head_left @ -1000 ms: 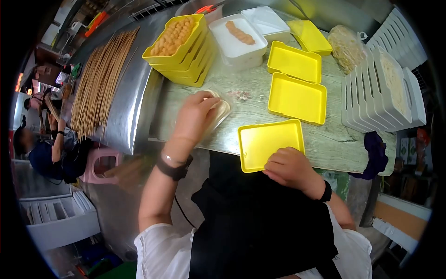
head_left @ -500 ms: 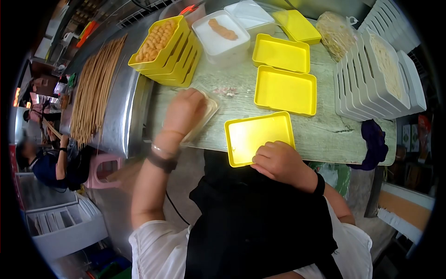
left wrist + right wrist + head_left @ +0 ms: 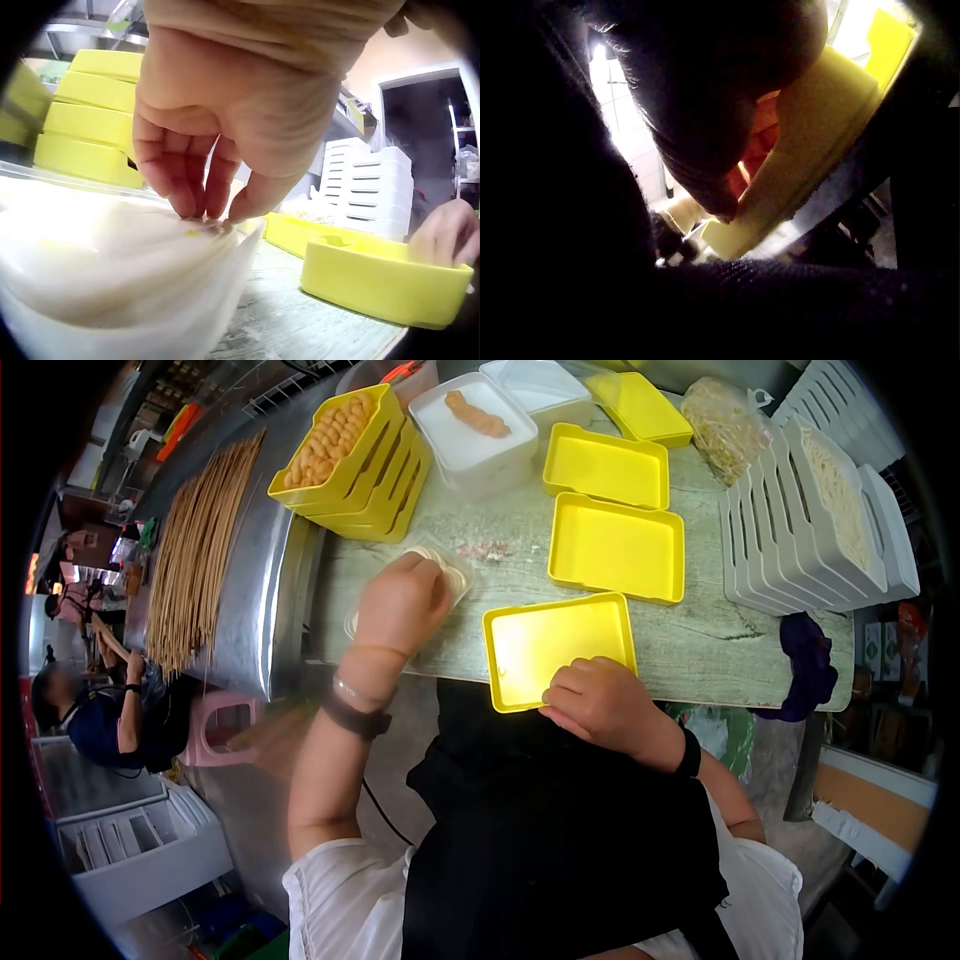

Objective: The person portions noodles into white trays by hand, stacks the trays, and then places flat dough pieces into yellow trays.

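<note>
Greenish table [image 3: 515,582] — yellow trays [image 3: 560,642]

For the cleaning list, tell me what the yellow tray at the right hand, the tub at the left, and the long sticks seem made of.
Yellow tray: probably plastic, smooth, with some gloss, from its even colour and sheen.
Tub: likely smooth plastic, from its translucent wall.
Long sticks: bamboo or wood, apparently matte, from their tan colour.

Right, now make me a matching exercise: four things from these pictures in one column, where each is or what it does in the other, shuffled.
1. Left hand
2. Right hand
3. Thin sticks
4. Brown twisted pieces

A. lying on the metal surface
B. gripping the nearest yellow tray
C. atop the yellow stack
D. fingertips at pale dough in a translucent container

Pairs: 1-D, 2-B, 3-A, 4-C.
</note>
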### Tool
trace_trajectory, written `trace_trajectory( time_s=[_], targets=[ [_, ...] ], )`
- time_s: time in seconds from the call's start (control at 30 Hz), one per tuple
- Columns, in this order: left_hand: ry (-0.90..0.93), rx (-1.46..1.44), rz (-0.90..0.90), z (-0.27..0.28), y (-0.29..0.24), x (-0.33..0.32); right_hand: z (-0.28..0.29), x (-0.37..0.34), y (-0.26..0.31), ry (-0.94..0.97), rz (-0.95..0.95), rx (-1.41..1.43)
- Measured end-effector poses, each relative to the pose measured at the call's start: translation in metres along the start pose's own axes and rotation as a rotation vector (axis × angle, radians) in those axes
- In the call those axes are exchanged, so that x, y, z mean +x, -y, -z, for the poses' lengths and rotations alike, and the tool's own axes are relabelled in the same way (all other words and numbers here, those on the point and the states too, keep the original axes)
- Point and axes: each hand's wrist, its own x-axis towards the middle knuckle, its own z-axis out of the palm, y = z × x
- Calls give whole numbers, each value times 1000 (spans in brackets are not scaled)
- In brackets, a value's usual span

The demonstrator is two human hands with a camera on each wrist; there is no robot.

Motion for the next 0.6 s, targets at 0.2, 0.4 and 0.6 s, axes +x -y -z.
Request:
trace_trajectory(
  time_s=[0.2,0.4,0.6],
  targets=[
    [31,-206,115,-2,7,-1,1,0,0,-19,-10,17],
    [26,-262,192,-4,6,-2,0,-1,-1,-17,-17,28],
    [-37,-193,153,-1,1,-2,0,0,1,-10,-9,22]
  ],
)
